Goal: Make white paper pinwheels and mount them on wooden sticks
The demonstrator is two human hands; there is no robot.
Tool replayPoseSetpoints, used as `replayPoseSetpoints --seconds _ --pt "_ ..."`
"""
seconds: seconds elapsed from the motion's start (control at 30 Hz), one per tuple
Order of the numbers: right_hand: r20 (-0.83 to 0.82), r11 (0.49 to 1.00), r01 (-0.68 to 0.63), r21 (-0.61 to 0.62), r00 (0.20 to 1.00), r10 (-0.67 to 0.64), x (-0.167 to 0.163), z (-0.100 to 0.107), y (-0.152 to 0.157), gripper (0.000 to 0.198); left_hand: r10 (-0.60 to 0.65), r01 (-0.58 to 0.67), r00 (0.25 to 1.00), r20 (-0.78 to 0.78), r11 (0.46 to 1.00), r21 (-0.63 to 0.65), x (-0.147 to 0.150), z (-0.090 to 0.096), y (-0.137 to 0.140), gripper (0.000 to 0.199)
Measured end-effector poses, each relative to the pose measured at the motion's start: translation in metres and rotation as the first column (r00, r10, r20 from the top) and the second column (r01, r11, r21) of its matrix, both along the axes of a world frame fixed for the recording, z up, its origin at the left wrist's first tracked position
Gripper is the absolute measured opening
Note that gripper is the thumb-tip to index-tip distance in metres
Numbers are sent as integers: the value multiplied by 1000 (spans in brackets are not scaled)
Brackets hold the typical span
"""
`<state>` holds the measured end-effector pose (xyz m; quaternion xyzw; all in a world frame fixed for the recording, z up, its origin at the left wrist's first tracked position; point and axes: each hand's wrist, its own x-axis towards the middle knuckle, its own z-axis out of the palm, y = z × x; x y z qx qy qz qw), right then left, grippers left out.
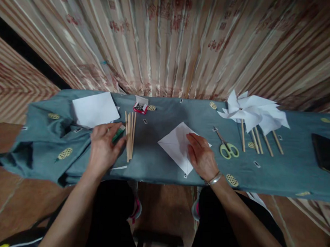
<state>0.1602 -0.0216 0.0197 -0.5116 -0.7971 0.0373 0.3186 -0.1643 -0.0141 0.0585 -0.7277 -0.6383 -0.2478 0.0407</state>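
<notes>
The right hand (203, 155) lies open on a creased paper (175, 144), apparently steadying it on the bench (147, 165); scissors (225, 144) sit to its right, seemingly for easy reach. The left hand (103, 145) curls over a green box (119, 133) beside sticks (130, 138), its grip unclear.

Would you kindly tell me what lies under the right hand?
Under the right hand is a white sheet of paper; its left portion shows, with a line across it. The area covered by the hand cannot be seen.
</notes>
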Motion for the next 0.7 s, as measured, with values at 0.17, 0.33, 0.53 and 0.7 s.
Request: replayPoseSetpoints --seconds 0.17,0.33,0.53,0.7 --pt "22 1000 -12 -2 1000 12 -2 0 -2 38 56 -66 995 -81 989 -130 -46 -9 -7 34" --pt "5 1000 -20 -8 1000 20 -4 1 -2 37 59 -82 989 -136 982 -169 -46 -13 -10 29" --pt "-72 1000 1 -30 997 -3 -10 9 -6 35 166 -160 979 115 985 -62 -29 12 -8 31" --pt "-454 910 -136 -391 889 -61 -24 28 -26 36 -5 265 604 797 944 -195 47 17 -21 40"
